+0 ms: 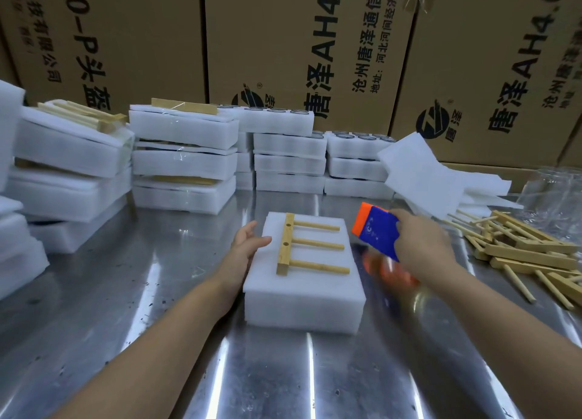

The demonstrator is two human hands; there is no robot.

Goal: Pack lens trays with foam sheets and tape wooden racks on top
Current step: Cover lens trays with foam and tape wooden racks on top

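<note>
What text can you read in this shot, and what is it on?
"0-P头盔": left carton, sideways, start cut off.
"有限公司": same carton, smaller print.
"唐泽AH4.": middle carton, sideways, end cut off.
"沧州唐泽通信科": same carton, cut off.
"地址:河北河间经济开": same carton, cut off.
"唐泽AH4.0": right carton; its small print is blurred.
Tape dispenser: white marks, too blurred to read.

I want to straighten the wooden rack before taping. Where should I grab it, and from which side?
Probably pinch the thick crossbar across its width, from above on the left: the wooden rack lies flat on the foam block, its three thin dowels point right, and the left hand rests beside that end while the right hand holds the tape dispenser.
</note>
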